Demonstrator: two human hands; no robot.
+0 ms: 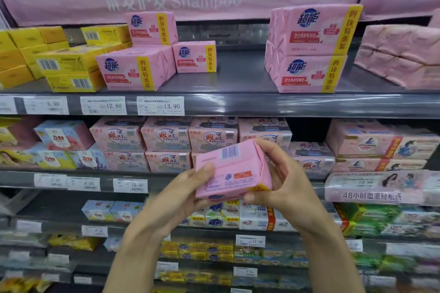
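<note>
Supermarket aisle, soap section, shelves stacked floor to top.

- Left hand grips the left end of the pink paper-wrapped rectangular soap pack: thumb on the near face, fingers underneath.
- Right hand is curled round the right end, fingers over the top edge and thumb at the lower corner by the yellow strip. Both hands are closed on the pack and neither is free.
- The pack is in mid-air at near centre, in front of the second and third shelf levels, touching no shelf. Its long axis runs left-right, with the right end tilted a bit higher. The barcode back faces the camera; the brand face is turned away.
- Key relation: matching stock sits on the dark grey top shelf, up and far from the hands. There's a bare gap there between the left cluster of pink packs and the right two-high pink stack, almost straight above the held pack.
- My read: the gap is the target, with neither hand clearly nearer. The move is a lift up and away, plus a flip so the logo faces out like its neighbours.
- Further out: white 13.90 price tag on the shelf rail, yellow cardboard soap boxes far left, pink "Shampoo" banner overhead.
</note>
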